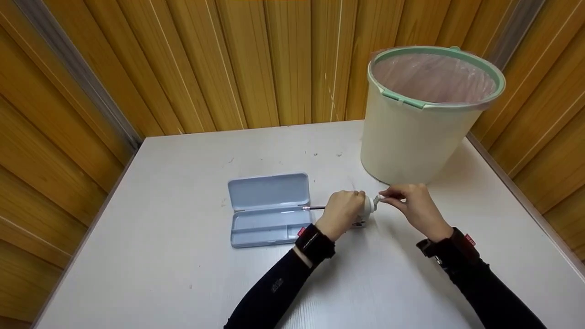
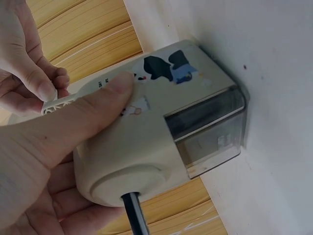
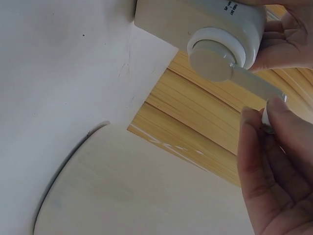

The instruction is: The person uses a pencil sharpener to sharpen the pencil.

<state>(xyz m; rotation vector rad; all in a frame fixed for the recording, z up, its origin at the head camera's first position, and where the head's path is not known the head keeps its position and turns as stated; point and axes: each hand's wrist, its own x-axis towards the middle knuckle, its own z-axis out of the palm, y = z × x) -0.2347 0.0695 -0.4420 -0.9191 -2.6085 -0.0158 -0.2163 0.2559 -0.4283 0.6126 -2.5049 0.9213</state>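
My left hand (image 1: pixel 342 211) grips a cream crank pencil sharpener (image 2: pixel 127 147) from above, the thumb lying along its sticker-covered side. The sharpener stands on the white table, and its clear shavings drawer (image 2: pixel 210 139) shows low on the body. A dark pencil (image 1: pixel 316 208) is stuck in its front hole and points left, its end over the pencil case. On the other side, my right hand (image 1: pixel 413 205) pinches the small knob (image 3: pixel 266 120) at the end of the crank arm (image 3: pixel 257 83) between thumb and fingers.
A light blue pencil case (image 1: pixel 269 233) lies with its lid up just left of the left hand, its compartments showing. Behind the right hand stands a tall cream bin (image 1: pixel 409 141) with a green rim and a pink liner. Wood-patterned panels (image 1: pixel 288 64) border the table (image 1: pixel 160 219).
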